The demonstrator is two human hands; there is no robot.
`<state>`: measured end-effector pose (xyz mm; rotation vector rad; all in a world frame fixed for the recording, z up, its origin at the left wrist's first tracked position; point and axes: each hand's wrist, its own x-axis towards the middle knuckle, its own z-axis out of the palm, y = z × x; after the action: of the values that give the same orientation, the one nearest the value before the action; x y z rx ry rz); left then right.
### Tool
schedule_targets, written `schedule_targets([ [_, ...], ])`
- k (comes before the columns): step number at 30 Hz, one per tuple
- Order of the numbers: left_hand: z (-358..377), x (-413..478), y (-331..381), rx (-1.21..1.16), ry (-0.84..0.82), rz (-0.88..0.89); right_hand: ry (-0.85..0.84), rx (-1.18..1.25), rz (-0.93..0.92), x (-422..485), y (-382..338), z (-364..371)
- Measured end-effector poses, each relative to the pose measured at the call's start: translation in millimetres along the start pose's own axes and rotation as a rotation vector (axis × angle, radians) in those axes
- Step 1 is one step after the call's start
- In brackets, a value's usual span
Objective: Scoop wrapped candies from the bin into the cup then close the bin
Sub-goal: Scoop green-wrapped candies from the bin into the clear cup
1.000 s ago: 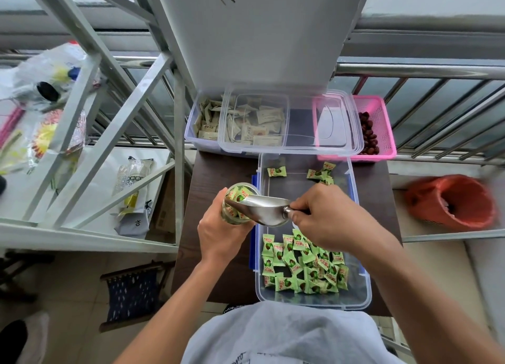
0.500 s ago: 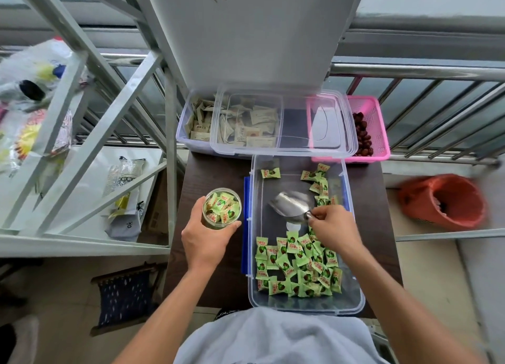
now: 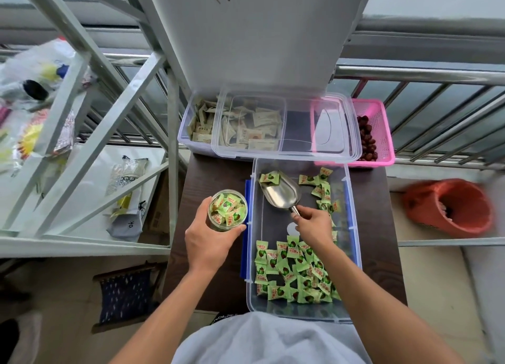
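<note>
The left hand point(image 3: 209, 239) grips the full cup point(image 3: 227, 209); the right hand point(image 3: 314, 224) pinches the scoop point(image 3: 281, 193). One more scoop could make candies spill.

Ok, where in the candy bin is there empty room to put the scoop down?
The bare bin floor between the scoop and the candy pile, by the left wall. The near end is crowded, and loose candies line the right wall.

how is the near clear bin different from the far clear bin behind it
The near bin holds green wrapped candies; the far bin holds beige packets. The near bin is uncovered with a metal scoop inside; a clear lid lies across the far bin and pink basket. Both are clear plastic.
</note>
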<state>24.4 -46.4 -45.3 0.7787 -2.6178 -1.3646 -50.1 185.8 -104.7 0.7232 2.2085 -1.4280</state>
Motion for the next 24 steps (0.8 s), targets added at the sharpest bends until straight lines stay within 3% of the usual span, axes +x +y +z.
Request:
schedule_targets([
  [6,-2,5,5,0.002,-0.011,0.030,-0.078,0.053,-0.030,-19,-16,-30],
  [13,-1,7,6,0.001,-0.023,0.049,-0.243,0.033,-0.186,-69,-54,-93],
  [19,-3,4,11,-0.030,-0.047,0.112,-0.510,-0.213,-0.270,-97,-107,-91],
  [24,-7,2,14,-0.016,-0.069,0.168,-0.468,-0.445,-0.367,-108,-140,-75],
])
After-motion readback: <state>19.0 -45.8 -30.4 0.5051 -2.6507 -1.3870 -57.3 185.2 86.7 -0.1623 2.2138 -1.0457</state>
